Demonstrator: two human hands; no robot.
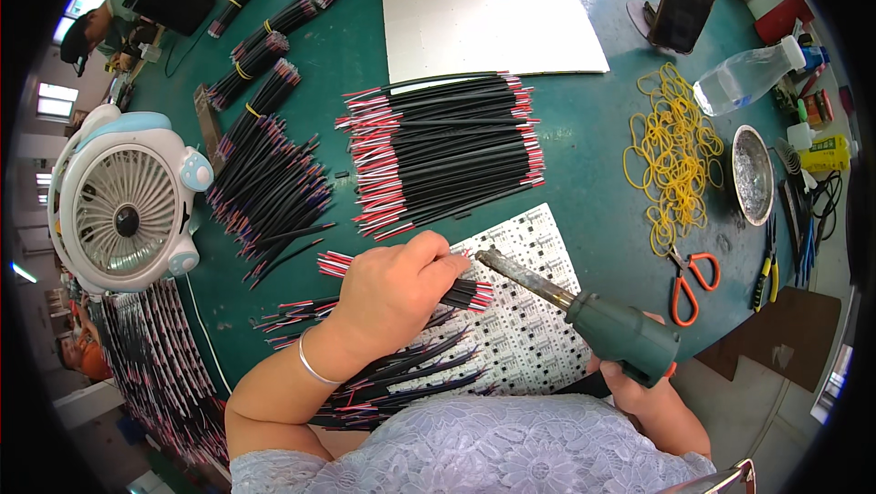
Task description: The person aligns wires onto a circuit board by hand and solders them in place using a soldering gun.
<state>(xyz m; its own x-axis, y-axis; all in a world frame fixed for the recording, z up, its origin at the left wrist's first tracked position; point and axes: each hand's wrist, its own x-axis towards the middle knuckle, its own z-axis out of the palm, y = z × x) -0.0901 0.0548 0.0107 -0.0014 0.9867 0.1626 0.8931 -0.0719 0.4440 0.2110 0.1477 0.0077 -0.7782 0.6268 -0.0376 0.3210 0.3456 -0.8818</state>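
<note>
Lace top [511, 448], wires [467, 295] apparently pinched beneath left hand [397, 280], soldering iron [620, 334] clasped in right hand [627, 388]

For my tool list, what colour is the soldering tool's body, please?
The soldering tool's body is dark green, best seen in the head view.

The held black cables [464, 292] are tipped with red and white. On the soldering gun [625, 334], the handle is coloured dark green. The white circuit sheet [534, 339] is speckled with black. The white fan [126, 219] is trimmed in pale blue. The rubber bands [677, 143] are coloured yellow, the tabletop [593, 152] green. The pale lilac blouse [502, 448] is patterned with flowers.
</note>
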